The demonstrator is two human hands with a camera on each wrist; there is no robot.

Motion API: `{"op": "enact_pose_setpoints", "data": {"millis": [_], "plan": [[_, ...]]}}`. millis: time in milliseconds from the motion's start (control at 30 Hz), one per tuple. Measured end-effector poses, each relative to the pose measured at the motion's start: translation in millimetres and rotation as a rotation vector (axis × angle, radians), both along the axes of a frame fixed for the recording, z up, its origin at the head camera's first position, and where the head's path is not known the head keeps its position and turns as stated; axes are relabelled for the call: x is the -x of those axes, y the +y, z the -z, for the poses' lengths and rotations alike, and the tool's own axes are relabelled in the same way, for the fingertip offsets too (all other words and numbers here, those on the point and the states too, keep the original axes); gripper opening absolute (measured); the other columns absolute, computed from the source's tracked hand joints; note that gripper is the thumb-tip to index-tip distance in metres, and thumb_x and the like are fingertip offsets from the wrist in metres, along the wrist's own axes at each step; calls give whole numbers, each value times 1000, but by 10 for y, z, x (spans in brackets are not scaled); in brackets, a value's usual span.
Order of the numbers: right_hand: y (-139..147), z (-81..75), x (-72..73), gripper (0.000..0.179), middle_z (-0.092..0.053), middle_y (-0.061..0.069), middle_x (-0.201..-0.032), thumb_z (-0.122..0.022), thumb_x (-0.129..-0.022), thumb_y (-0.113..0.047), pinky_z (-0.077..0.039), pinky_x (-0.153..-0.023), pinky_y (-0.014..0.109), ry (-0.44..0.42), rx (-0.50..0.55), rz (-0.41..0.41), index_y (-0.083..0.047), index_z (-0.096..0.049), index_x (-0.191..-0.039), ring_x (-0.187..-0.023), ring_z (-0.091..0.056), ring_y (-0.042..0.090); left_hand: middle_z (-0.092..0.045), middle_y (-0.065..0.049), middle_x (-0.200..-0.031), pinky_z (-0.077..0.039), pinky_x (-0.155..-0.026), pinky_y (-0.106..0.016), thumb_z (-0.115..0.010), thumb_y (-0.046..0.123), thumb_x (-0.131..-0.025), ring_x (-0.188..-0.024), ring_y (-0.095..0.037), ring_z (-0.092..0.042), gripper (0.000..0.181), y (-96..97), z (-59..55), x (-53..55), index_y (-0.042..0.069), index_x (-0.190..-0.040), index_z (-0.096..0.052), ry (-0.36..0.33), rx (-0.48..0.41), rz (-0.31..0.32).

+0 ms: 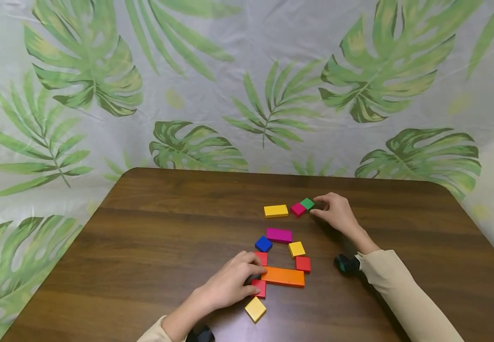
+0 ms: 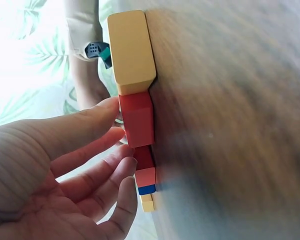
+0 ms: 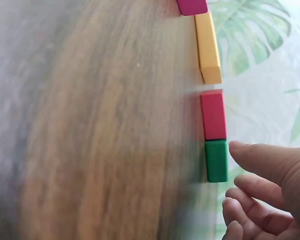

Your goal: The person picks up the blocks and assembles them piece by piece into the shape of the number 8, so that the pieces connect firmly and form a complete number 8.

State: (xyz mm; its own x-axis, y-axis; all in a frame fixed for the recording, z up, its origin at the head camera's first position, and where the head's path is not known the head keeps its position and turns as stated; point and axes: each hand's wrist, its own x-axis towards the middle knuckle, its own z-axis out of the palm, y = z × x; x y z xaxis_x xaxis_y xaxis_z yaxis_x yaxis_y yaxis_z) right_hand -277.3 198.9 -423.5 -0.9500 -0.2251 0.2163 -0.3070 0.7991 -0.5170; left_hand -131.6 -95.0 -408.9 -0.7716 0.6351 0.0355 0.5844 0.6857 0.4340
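Note:
My left hand point(image 1: 234, 279) has its thumb at the lower red block point(image 1: 260, 288) and a fingertip at the left end of the orange bar point(image 1: 285, 277). In the left wrist view the thumb tip meets that block's edge, the other fingers lying loosely apart. An upper red block point(image 1: 261, 258) is partly covered by the fingers. Just below sits a pale yellow block point(image 1: 256, 309), its corner by the red one. My right hand point(image 1: 336, 214) hovers beside the green block point(image 1: 307, 204), thumb and fingers spread, a small gap showing in the right wrist view. A crimson block point(image 1: 298, 209) adjoins the green one.
A yellow bar point(image 1: 275, 212) lies left of the crimson block. A magenta bar point(image 1: 279, 235), blue block point(image 1: 264, 244), small yellow block point(image 1: 296, 249) and right red block point(image 1: 302, 264) form a ring above the orange bar. Behind the wooden table point(image 1: 165, 228) hangs a leaf-patterned cloth point(image 1: 212, 95).

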Motion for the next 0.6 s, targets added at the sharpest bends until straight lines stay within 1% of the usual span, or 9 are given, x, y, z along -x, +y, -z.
{"op": "enact_pose_setpoints", "data": {"millis": [100,167,367,467,600], "plan": [[-24,35,10,35,-63,19,-91,-73,-80,-18,-38,-59,26,-38,14,17,4,-67,-106,-64,-47,16,-60,3,-104,-43,-84,-19,-72,21,-82,-94,-7,-47,32,-2,7,-11,11,-112,-69,1,-3,1],[-40,55,11,34,-63,19,-92,-73,-80,-19,-38,-59,26,-48,19,24,3,-68,-105,-65,-48,17,-60,4,-104,-43,-84,-19,-72,21,-82,-94,-7,-47,32,-5,8,-18,11,-112,-70,-1,-2,1],[-47,71,35,28,-64,18,-92,-71,-80,-16,-39,-61,27,-30,-3,46,1,-69,-102,-69,-52,19,-60,4,-104,-43,-83,-19,-72,21,-82,-93,-7,-47,32,-2,2,-22,12,-112,-69,-4,8,-3],[-49,54,43,30,-65,18,-95,-72,-80,-20,-44,-64,32,-32,-26,63,0,-69,-102,-75,-56,23,-60,4,-104,-43,-83,-18,-72,21,-82,-92,-6,-46,32,3,-6,-17,12,-113,-69,-3,11,-4],[-86,21,48,33,-66,17,-99,-72,-79,-27,-50,-68,42,-38,-68,89,-2,-70,-101,-85,-60,30,-60,4,-104,-42,-82,-18,-73,22,-81,-92,-7,-46,33,-2,-11,-7,12,-112,-69,0,13,-5]]}}
